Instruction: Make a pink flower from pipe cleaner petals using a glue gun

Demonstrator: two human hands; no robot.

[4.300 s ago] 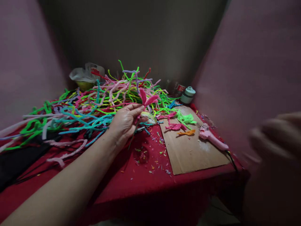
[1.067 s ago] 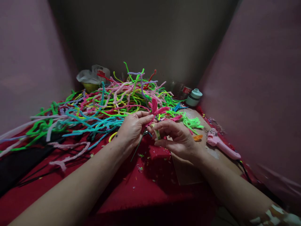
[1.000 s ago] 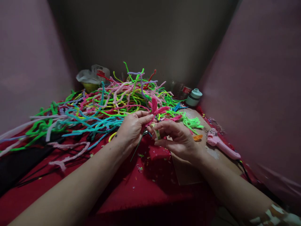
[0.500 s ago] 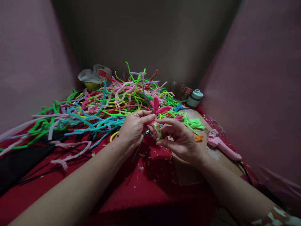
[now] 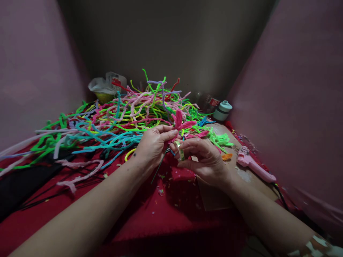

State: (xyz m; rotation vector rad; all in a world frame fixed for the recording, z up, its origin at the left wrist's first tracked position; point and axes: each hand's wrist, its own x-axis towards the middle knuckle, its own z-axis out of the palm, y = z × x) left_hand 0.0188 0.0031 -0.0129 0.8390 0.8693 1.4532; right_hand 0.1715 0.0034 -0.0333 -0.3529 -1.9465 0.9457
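My left hand (image 5: 152,144) pinches a pink pipe-cleaner flower (image 5: 180,122) by its thin dark stem (image 5: 158,167), which slants down toward me. My right hand (image 5: 205,159) is closed on a small roll of light green tape (image 5: 180,150), held right beside the stem under the petals. Both hands hover over the red cloth (image 5: 166,210), with their fingertips almost touching.
A big tangle of coloured pipe cleaners (image 5: 112,114) covers the table's back and left. A cardboard sheet (image 5: 211,200) lies at right with a pink glue gun (image 5: 253,166), green (image 5: 218,137) and orange (image 5: 226,156) fuzzy pieces. A pale jar (image 5: 222,110) and a plastic bag (image 5: 103,87) stand at the back. Walls close in on both sides.
My right hand came into view from the right and took up the tape roll beside the stem. In the last second it turns the roll slightly; the left hand holds still.
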